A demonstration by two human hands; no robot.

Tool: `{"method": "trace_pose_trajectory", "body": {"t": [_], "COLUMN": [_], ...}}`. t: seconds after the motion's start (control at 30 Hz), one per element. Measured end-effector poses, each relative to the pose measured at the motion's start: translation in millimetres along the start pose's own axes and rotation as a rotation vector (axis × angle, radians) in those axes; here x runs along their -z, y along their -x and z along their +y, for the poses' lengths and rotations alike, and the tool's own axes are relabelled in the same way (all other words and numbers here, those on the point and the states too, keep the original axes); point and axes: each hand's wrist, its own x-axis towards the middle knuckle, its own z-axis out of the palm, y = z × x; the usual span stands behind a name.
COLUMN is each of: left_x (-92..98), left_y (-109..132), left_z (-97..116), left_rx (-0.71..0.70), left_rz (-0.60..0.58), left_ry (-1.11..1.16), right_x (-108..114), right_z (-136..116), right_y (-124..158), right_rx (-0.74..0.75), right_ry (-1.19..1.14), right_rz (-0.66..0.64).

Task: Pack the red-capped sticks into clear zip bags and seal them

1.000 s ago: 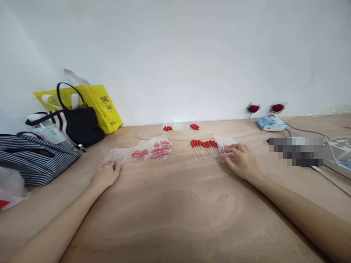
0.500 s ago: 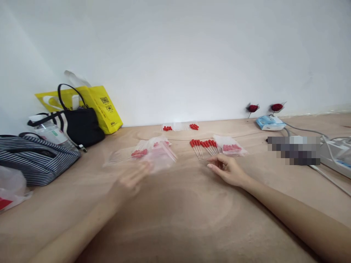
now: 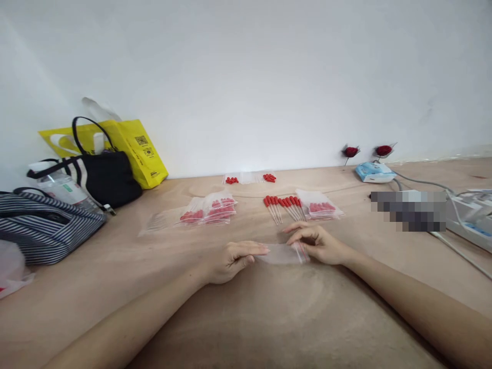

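A clear plastic zip bag (image 3: 282, 253) with a red line near its right end lies low over the table between my hands. My left hand (image 3: 234, 261) grips its left end, fingers stretched along the top and thumb below. At the zip end, my right hand (image 3: 317, 243) pinches the bag with bent fingers. Just beyond are several droppers (image 3: 286, 201) with red bulbs and thin clear stems, laid side by side. Right of them sits a stack of filled bags (image 3: 323, 207). Further left, more bags (image 3: 217, 207) with red bulbs inside overlap each other.
Against the wall lie bags (image 3: 249, 177) with red bulbs. A yellow bag (image 3: 148, 154), a black handbag (image 3: 115, 179) and a striped bag (image 3: 69, 225) stand left. To the right are a blue tissue pack (image 3: 374, 172), two dark red flowers (image 3: 350, 151) and cables (image 3: 461, 259).
My left hand has brought the zip bag rightward and nearer from the left pile. My right hand, earlier holding nothing visible, now pinches its zip end.
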Motion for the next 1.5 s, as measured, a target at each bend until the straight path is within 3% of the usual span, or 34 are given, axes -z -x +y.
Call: {"method": "trace_pose_trajectory", "body": {"t": [0.1,0.17,0.2,0.33,0.43,0.5,0.57,0.63,0.77,0.83,0.97,1.17,1.23,1.4,1.5], "left_x": [3.0,1.8,0.3,-6.4,-8.4,-9.0,-9.9,-11.1,-12.6,-14.3,-23.9,-40.7,-42.0,-40.1,-38.9], "left_y": [3,5,6,4,-2,-8,-13,-16,-17,-19,-32,-47,-45,-35,-32], "left_z": [7,7,4,-5,-3,0,2,3,2,2,6,4,-3,-10,-3], "left_rx": [0.041,0.095,0.131,0.276,0.22,0.112,0.045,0.044,0.056,0.075,0.204,0.305,0.329,0.507,0.49], "left_rz": [-0.054,-0.024,0.011,0.166,0.242,0.265,0.272,0.256,0.192,0.191,0.225,0.266,0.326,0.454,0.433], "left_ry": [0.079,0.12,0.137,0.174,0.06,-0.044,-0.112,-0.149,-0.186,-0.21,-0.271,-0.226,-0.146,0.04,-0.003], "right_x": [15,38,51,83,67,46,27,16,12,13,13,17,17,-4,-25], "right_z": [-1,-5,-8,-18,-19,-19,-19,-20,-28,-33,-38,-19,-14,-20,-20], "right_y": [-4,-10,-15,-47,-79,-96,-105,-104,-75,-51,-11,-12,-19,-19,-9], "right_rx": [-0.123,-0.189,-0.242,-0.456,-0.55,-0.608,-0.576,-0.458,-0.272,-0.3,-0.392,-0.314,-0.266,-0.079,-0.047], "right_ry": [-0.248,-0.328,-0.339,-0.158,0.054,0.127,0.102,0.066,0.096,0.184,0.326,0.326,0.346,0.36,0.4], "right_rz": [0.154,0.172,0.112,-0.394,-0.666,-0.737,-0.658,-0.48,-0.126,-0.122,-0.266,-0.343,-0.298,0.017,0.042]}}
